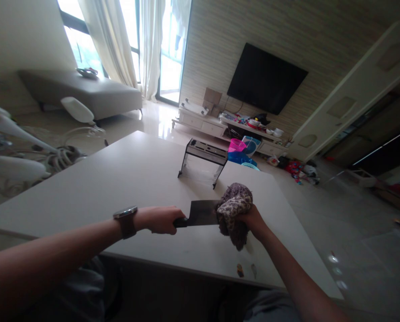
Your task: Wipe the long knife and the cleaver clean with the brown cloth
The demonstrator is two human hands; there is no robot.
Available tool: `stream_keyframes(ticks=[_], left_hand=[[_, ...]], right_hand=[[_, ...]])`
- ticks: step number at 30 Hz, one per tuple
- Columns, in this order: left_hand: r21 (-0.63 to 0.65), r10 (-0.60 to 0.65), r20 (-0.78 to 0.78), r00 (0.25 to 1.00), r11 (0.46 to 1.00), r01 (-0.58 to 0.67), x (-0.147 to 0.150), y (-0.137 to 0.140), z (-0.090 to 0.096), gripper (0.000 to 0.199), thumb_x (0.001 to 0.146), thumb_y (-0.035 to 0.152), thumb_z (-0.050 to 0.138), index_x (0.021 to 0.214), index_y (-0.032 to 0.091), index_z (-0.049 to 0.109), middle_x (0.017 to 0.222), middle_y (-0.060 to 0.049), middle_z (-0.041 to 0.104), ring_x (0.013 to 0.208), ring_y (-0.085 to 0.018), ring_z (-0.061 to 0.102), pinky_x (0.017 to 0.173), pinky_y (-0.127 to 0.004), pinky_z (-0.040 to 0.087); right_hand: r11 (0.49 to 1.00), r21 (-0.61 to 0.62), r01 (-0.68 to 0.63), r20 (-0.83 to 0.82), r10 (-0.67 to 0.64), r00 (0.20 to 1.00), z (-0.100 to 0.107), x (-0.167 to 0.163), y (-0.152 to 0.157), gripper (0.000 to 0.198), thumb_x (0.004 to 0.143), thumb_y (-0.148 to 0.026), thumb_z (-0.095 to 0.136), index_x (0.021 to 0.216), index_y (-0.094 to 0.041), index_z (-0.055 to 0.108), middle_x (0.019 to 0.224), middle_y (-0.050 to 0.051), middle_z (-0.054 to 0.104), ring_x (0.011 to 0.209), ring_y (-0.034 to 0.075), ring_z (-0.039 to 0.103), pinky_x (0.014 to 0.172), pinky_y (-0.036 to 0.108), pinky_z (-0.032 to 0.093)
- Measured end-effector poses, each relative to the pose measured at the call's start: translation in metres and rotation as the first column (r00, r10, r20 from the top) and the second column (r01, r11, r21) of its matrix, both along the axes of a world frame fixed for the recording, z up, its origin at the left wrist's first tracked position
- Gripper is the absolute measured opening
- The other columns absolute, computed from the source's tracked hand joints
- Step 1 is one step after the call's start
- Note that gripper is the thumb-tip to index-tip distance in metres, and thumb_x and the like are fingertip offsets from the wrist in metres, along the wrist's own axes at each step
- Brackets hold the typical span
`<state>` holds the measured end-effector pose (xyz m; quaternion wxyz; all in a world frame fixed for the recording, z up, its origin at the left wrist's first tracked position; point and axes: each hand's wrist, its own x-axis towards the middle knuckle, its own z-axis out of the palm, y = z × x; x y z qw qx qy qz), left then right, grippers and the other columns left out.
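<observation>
My left hand (164,219), with a watch on its wrist, is closed round the dark handle of a cleaver (202,213). The broad blade points to the right, held over the white table (133,179). In my right hand (253,220) is a bunched, patterned brown-and-white cloth (235,208). It covers the far end of the blade, so the tip is hidden. Behind the cleaver stands a knife rack (206,151) with a slotted top, dark frame and clear sides; its slots hold no visible knives.
Two small objects (240,270) lie near the table's front edge, too small to name. Beyond the table are a pink basket (236,145), a TV cabinet (200,123) and a wall television (265,78). A grey bench (95,96) stands by the window, white chairs (77,110) at the left.
</observation>
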<state>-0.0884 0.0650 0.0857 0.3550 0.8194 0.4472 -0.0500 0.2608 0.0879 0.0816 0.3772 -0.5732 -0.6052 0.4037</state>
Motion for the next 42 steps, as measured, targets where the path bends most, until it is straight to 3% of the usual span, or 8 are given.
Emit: stream_keyframes(ticks=[42], left_hand=[[-0.008,-0.019,-0.008,1.0,1.0,0.019,0.0002,0.0004,-0.0007,0.026,0.073,0.025,0.062,0.098,0.021,0.069,0.081,-0.005,0.069,0.06,-0.016,0.063,0.053,-0.024,0.052]], right_hand=[[1.0,0.021,0.012,0.03,-0.012,0.999,-0.0016,0.0003,0.0023,0.045,0.044,-0.027,0.089,0.087,-0.016,0.078,0.093,0.011,0.082,0.096,0.038,0.076,0.091,0.053,0.06]])
